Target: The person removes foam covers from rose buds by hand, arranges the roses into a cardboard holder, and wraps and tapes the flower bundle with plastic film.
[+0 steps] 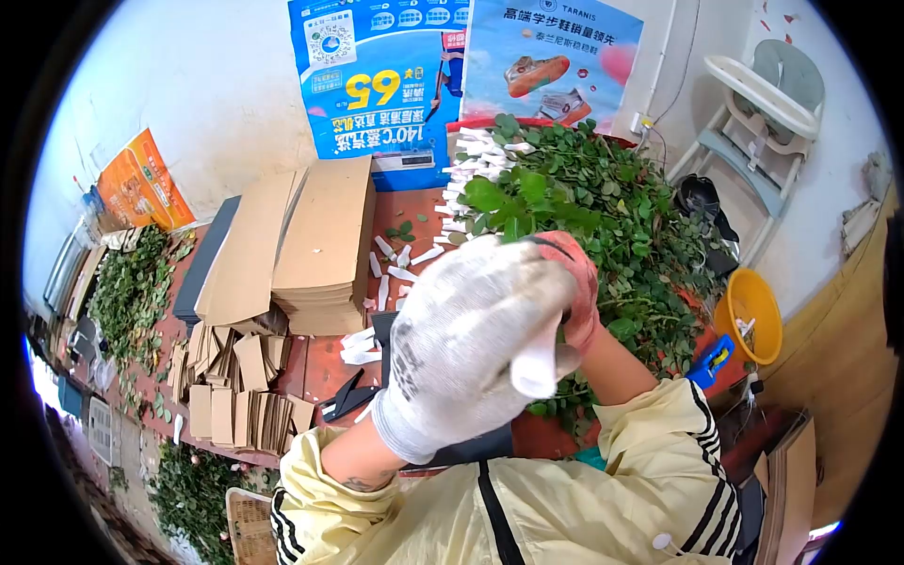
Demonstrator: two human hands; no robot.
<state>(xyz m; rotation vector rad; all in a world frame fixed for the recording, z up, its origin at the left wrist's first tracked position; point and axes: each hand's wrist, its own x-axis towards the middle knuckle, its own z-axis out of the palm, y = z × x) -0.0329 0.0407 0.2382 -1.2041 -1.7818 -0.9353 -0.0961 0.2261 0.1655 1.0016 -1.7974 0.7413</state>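
Note:
My left hand (476,339), in a white glove with dark print, is closed in front of my chest. From the lower side of its fingers sticks out a white sleeve (535,369), a short tube-like wrap. My right hand (573,282), in an orange-red glove, is closed right beside it, its fingertips partly hidden behind the left. Above both hands rises a leafy green stem (516,202), which they appear to grip together; its middle is covered by the gloves. Behind lies a heap of leafy stems (631,221), many with white-wrapped ends (480,155).
Stacked cardboard sheets (325,235) stand left, with small cardboard pieces (240,414) in front. A black stapler (348,395) and loose white sleeves (400,273) lie on the red table (325,363). At right are a yellow bucket (753,315), a blue tool (709,365) and a high chair (763,113).

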